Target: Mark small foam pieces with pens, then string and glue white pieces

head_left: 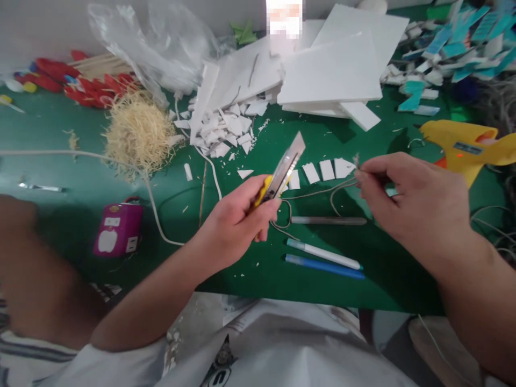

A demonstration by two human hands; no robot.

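Note:
My left hand [245, 215] is wrapped round a yellow utility knife [278, 180], its blade pointing up and to the right. My right hand [407, 188] pinches the frayed end of a thin grey cord [336, 188] between thumb and fingertips. The cord runs left across the table and loops below the knife hand. Several small white foam pieces [327, 170] lie in a row between the hands. Under the cord rest a grey stick-like tool [328, 221], a white pen [326, 255] and a blue pen [324, 266].
A yellow glue gun [463, 145] lies right. White foam sheets [334, 70] and scraps [226, 129] are at the back. Straw-like shreds [139, 129], a purple box [118, 229] and a white cable [155, 209] lie left. Another person's arm [44, 258] is at the left edge.

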